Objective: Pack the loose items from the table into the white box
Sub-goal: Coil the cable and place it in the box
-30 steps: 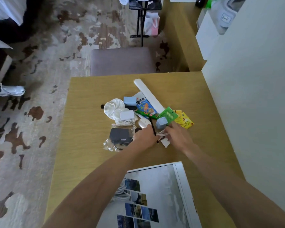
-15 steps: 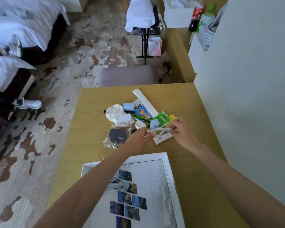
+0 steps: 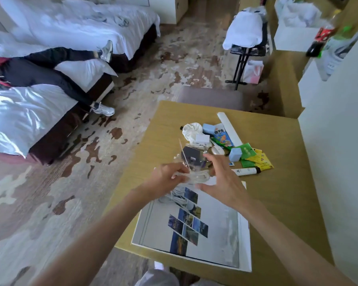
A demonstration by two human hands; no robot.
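Head view: my left hand [image 3: 167, 176] pinches a blurred bundle of thin white cable [image 3: 195, 176], held up over the far edge of the shallow rectangular white box [image 3: 245, 234]. My right hand [image 3: 222, 183] is just beside the bundle, fingers spread and loose, gripping nothing. I can't tell whether the fingertips touch the cable.

The box sits on the near part of the tan wooden table [image 3: 287, 193]. A grey sheet with a diagonal photo collage [image 3: 187, 228] lies in it, and a second coil of white cord [image 3: 174, 198] is in its far-left corner.

Loose pile beyond the box, mid-table:
- dark item in a clear plastic bag [image 3: 191, 156]
- crumpled white cloth pouch [image 3: 191, 130]
- small white block [image 3: 202, 138]
- blue snack packet [image 3: 222, 137], lying against a long flat white bar [image 3: 228, 129]
- pale blue cube [image 3: 235, 154]
- green sachets [image 3: 246, 150]
- yellow sachets [image 3: 261, 161]
- white tube with a black cap [image 3: 247, 171], nearest the box

Off-table: grey upholstered stool [image 3: 211, 98] at the far edge and patterned carpet [image 3: 50, 203]. White-sheeted beds [image 3: 29, 112] are at left, with a person's legs in dark trousers [image 3: 39, 73] lying across them.
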